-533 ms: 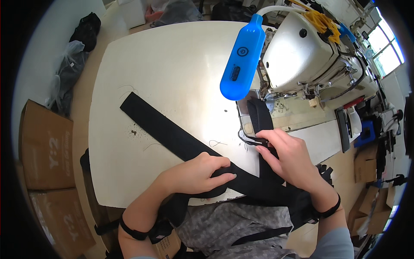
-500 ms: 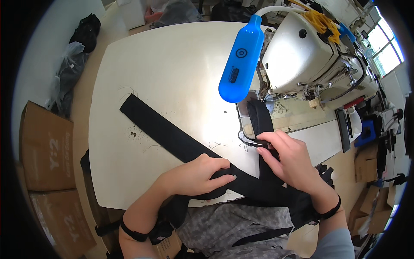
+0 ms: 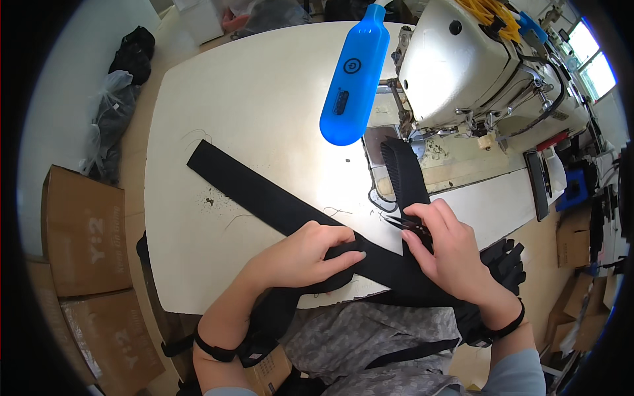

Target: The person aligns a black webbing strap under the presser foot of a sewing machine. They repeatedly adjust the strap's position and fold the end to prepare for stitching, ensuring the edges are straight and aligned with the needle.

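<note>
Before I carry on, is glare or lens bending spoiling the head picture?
Head view: glare on the sewing machine and table, window nearly white. Head view: boxes look slanted near the dark picture edge. Head view: left hand and right hand look fairly sharp.

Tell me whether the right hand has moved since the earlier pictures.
Yes. Judged against the sewing machine, the right hand has drawn slightly away from it, toward the near edge of the white tabletop.
</note>
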### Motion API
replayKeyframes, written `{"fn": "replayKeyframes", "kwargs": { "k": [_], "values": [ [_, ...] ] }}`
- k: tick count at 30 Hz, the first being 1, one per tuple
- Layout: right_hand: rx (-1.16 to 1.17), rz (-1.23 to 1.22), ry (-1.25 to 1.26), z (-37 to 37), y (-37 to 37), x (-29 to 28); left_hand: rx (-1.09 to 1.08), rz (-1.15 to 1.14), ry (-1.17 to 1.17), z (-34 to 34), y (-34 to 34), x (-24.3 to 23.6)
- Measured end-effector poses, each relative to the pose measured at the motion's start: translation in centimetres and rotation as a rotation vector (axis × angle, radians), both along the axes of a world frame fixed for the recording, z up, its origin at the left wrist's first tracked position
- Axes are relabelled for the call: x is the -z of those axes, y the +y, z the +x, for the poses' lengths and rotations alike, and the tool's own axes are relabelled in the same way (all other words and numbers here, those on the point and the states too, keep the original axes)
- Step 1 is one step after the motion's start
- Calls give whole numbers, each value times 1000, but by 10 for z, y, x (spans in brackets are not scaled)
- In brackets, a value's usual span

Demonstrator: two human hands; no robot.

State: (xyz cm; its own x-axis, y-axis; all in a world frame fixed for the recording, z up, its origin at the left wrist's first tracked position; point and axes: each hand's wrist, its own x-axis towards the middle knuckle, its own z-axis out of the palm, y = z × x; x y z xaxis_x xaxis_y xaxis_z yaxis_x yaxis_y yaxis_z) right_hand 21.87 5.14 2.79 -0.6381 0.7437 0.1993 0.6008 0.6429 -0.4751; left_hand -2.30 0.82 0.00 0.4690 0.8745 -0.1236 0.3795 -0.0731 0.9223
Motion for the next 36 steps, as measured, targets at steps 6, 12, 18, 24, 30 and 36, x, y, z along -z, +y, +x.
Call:
{"fn": "replayKeyframes", "kwargs": {
  "k": [6,12,18,24,30,36],
  "values": [
    [8,-274,155,2,6,-17,-279,71,-142,9,-5,6],
    [83,-390,132,-12,-17,-12,-355,207,-140,25,-9,1],
    [50,-441,199,-13,0,-10,-246,63,-140,18,-10,-13],
    [-29,-545,84,5,14,-19,-89,-72,-137,11,-11,-14],
    [118,-163,71,18,-4,5,3,-412,-191,6,6,4],
    [-72,71,-50,11,-20,-22,-43,-363,-143,4,0,1]
  ]
}}
